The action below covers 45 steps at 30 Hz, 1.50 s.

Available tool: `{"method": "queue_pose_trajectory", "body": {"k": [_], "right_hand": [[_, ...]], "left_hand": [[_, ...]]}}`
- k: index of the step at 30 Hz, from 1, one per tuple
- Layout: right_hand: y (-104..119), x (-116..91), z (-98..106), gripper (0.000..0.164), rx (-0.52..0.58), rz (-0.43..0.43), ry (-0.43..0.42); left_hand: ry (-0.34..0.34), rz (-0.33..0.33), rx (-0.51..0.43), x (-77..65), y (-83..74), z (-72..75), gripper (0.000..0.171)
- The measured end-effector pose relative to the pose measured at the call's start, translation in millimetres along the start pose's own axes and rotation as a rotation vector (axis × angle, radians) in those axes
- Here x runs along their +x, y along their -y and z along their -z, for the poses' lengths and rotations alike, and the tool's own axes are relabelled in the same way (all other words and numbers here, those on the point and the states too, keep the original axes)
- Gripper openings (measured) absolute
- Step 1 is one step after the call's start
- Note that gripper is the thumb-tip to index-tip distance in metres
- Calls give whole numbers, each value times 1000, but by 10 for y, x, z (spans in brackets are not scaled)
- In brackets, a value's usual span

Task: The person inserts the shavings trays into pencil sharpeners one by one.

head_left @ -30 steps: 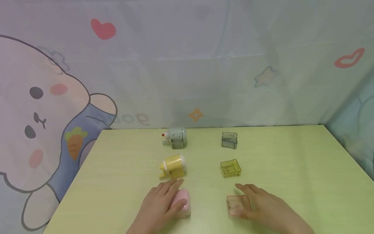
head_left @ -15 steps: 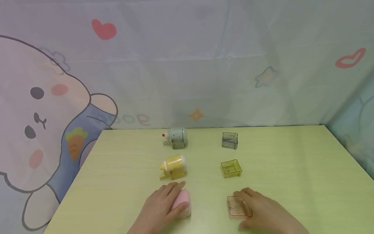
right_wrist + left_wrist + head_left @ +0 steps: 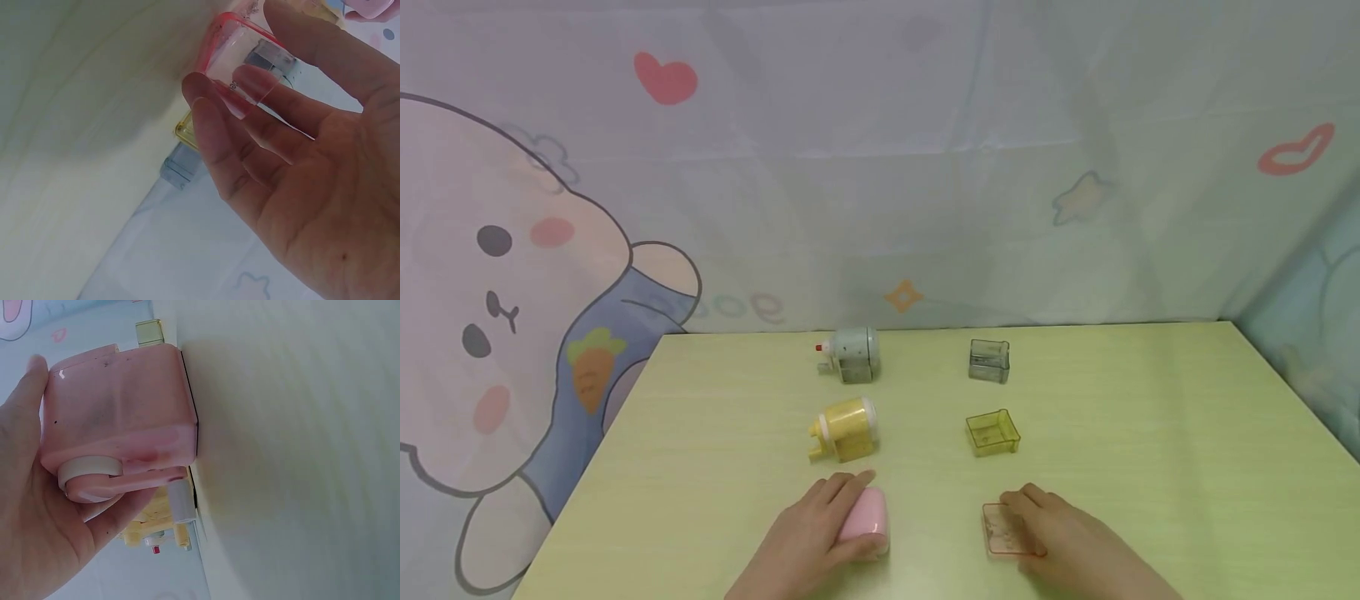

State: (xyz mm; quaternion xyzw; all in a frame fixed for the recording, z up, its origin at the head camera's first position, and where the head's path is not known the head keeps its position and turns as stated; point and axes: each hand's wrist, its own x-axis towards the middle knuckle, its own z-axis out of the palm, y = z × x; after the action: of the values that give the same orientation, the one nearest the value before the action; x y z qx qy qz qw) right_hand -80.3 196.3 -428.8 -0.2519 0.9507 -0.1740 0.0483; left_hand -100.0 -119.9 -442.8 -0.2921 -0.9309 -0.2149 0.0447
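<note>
At bottom centre, the pink crank sharpener point(image 3: 867, 511) and red-rimmed tray point(image 3: 1002, 530) are clasped, seemingly for steadiness, by left hand point(image 3: 805, 537) and right hand point(image 3: 1072, 540).

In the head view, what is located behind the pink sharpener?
Behind the pink sharpener is the yellow sharpener, then the grey sharpener. Tabletop covered by its body or the left hand cannot be seen.

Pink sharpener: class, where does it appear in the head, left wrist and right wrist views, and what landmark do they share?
Head: pink sharpener near the bottom, just left of centre.
Left wrist: pink sharpener large, in the upper left.
Right wrist: pink sharpener in the top right corner, cut off by the edge.
Shared landmark: the left hand, against it in every view.
</note>
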Motion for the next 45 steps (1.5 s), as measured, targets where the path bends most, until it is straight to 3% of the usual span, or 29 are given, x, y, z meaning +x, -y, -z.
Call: {"method": "queue_pose_trajectory", "body": {"k": [7,18,25,37,45], "right_hand": [[10,29,-19,38,3,-29,5],[34,32,-14,42,-6,-49,-7],[32,60,-7,49,61,-99,45],[-7,64,-40,53,108,-94,27],[5,87,-56,54,126,-59,14]], "left_hand": [[23,-26,-47,-4,36,-17,74],[0,-83,-82,12,69,-32,71],[38,-76,-94,31,66,5,67],[-6,-133,-73,59,60,-52,67],[1,-156,-76,107,44,-92,65]]}}
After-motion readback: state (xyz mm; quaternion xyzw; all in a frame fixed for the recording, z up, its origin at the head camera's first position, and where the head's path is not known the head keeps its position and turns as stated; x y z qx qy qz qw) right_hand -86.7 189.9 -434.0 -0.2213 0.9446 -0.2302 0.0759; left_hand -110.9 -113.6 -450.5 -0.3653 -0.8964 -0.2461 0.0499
